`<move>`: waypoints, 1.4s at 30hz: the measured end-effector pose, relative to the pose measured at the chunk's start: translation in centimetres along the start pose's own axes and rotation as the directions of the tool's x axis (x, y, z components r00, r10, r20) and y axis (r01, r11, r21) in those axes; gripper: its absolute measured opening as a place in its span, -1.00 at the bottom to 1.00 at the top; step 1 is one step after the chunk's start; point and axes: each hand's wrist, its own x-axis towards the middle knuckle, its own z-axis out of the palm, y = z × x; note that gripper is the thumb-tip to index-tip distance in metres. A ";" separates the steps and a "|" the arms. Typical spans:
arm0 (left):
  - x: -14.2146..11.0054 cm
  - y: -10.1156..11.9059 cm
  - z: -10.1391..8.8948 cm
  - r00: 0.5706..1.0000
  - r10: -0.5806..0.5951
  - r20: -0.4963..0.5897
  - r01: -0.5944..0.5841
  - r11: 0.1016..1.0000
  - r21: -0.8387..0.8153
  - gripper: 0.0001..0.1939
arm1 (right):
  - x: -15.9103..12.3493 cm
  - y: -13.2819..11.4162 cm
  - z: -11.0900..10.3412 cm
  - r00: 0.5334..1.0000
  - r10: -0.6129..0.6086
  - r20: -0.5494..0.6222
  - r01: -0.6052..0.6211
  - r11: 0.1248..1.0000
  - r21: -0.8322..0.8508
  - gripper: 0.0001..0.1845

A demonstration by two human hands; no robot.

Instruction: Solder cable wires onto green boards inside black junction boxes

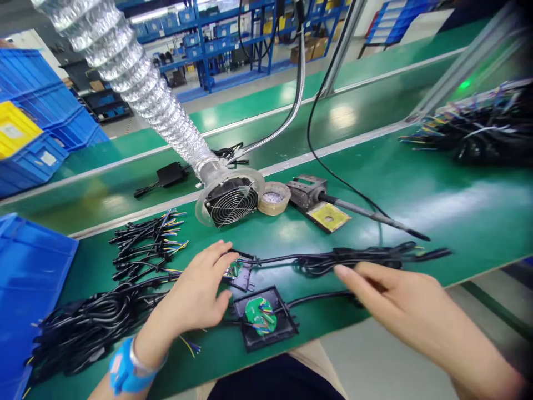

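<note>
My left hand (200,291) lies over the green bench with its fingers spread, fingertips touching a small black housing with a green circuit board (238,273). Just in front sits a larger black square housing (266,318) holding a round green board with coloured wires. My right hand (400,300) reaches in from the right, fingers stretched out and together, above a black cable (320,298) that runs from the square housing. It holds nothing. A bundle of black cables (358,256) lies beyond it.
A soldering iron (375,215) rests in its stand with a yellow sponge (328,215). A fume-extractor fan on a silver hose (231,201) and a tape roll (273,198) stand behind. Cable piles (145,244) and a blue bin (29,278) lie left; more wires (483,128) far right.
</note>
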 end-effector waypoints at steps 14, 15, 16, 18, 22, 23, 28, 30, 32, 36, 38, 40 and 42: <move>1.5 -1.2 3.2 0.999 0.024 -0.035 -0.024 1.000 0.017 -0.37 | 5.9 -4.2 6.7 0.784 -0.507 0.358 0.579 0.805 -0.129 -0.77; 1.5 -1.1 3.2 0.999 0.023 -0.045 -0.022 0.999 0.028 -0.38 | 5.8 -4.3 6.7 0.778 -0.505 0.374 0.587 0.797 -0.144 -0.79; 1.5 -1.0 3.2 0.998 0.025 -0.056 -0.023 0.999 0.037 -0.40 | 5.9 -4.4 6.6 0.770 -0.506 0.390 0.596 0.787 -0.156 -0.80; 1.6 -0.8 3.2 0.997 0.035 -0.074 -0.031 0.998 0.055 -0.44 | 6.1 -4.5 6.6 0.749 -0.513 0.419 0.622 0.763 -0.177 -0.80; 1.6 -0.6 3.8 0.995 0.062 -0.072 -0.051 0.989 0.137 -0.55 | 6.4 -4.5 7.0 0.686 -0.539 0.488 0.691 0.693 -0.206 -0.74; 1.6 -0.5 3.9 0.995 0.068 -0.070 -0.057 0.986 0.159 -0.58 | 6.3 -4.7 7.2 0.667 -0.545 0.508 0.709 0.674 -0.209 -0.74; 1.8 -0.3 4.0 0.998 0.031 -0.057 -0.021 0.984 0.178 -0.61 | 5.9 -5.7 8.1 0.624 -0.541 0.563 0.746 0.627 -0.224 -0.79; 1.7 -0.3 3.7 0.999 0.012 -0.033 -0.007 0.989 0.149 -0.62 | 6.0 -5.7 8.1 0.619 -0.551 0.560 0.752 0.620 -0.221 -0.80; 1.5 -0.4 3.5 0.999 0.017 -0.040 -0.012 0.990 0.138 -0.60 | 6.2 -5.3 8.1 0.620 -0.570 0.540 0.756 0.617 -0.217 -0.81; 1.1 -0.1 4.3 0.996 0.071 -0.052 -0.061 0.984 0.167 -0.59 | 7.0 -4.3 7.8 0.655 -0.592 0.470 0.735 0.644 -0.212 -0.82; 1.1 0.2 4.7 0.998 0.053 -0.028 -0.047 0.984 0.170 -0.59 | 7.2 -4.2 7.4 0.684 -0.584 0.437 0.707 0.679 -0.199 -0.80; 0.9 0.2 4.4 1.000 0.027 0.007 -0.028 0.991 0.129 -0.56 | 7.2 -4.8 6.8 0.724 -0.564 0.397 0.665 0.724 -0.183 -0.78; 0.4 -0.3 3.3 0.999 0.024 0.026 -0.025 0.999 0.021 -0.49 | 7.0 -6.0 6.4 0.755 -0.553 0.353 0.628 0.764 -0.149 -0.74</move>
